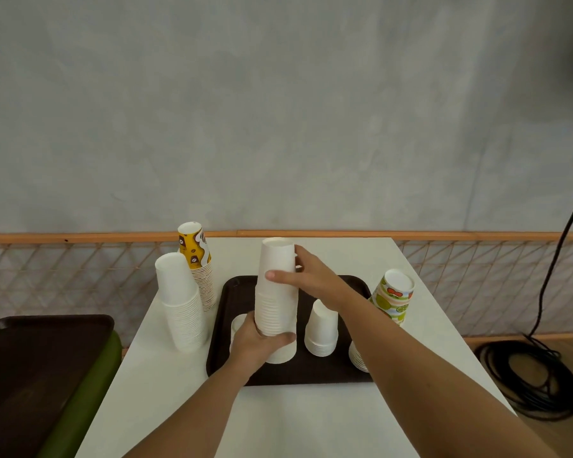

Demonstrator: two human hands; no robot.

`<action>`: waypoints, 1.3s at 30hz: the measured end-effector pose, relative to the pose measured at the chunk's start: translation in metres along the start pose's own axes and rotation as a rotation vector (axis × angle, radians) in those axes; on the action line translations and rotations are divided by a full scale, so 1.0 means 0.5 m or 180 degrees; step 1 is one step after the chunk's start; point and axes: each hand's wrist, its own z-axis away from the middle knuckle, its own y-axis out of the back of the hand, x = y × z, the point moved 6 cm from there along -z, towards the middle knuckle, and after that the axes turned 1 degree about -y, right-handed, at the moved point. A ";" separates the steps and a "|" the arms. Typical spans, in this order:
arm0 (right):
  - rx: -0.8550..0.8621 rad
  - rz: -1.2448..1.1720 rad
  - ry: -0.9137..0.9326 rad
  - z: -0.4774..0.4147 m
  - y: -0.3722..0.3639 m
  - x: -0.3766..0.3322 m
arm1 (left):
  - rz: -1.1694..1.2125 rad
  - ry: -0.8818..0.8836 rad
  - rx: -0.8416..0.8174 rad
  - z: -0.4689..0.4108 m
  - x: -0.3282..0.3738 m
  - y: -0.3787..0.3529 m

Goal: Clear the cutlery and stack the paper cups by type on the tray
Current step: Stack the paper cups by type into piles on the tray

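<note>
A dark brown tray (315, 375) lies in the middle of the white table (311, 421). On it stands a tall stack of upside-down white cups (276, 292). My left hand (257, 342) grips its lower part, and my right hand (311, 276) holds its upper part from the right. A shorter white stack (321, 328) stands to the right on the tray. Another small white stack (358, 358) is partly hidden behind my right forearm. One more white cup (237, 325) peeks out behind my left hand. No cutlery is visible.
Left of the tray stand a tall white cup stack (179, 302) and a yellow patterned stack (197, 259). A fruit-patterned stack (394, 295) stands off the tray's right edge. Another brown tray (30, 358) rests on a green surface at left. A coiled black cable (533, 378) lies on the floor.
</note>
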 end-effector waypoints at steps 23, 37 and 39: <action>0.0436 -0.0130 0.0157 0.032 -0.006 -0.100 | 0.0001 0.0002 -0.0120 0.046 -0.005 0.039; 0.1283 -0.0412 0.0570 0.030 0.101 -0.185 | 0.0023 0.0044 -0.0055 0.034 -0.006 0.038; 0.1457 -0.0460 0.0530 0.031 0.119 -0.170 | 0.0068 0.0064 -0.0041 0.031 -0.004 0.038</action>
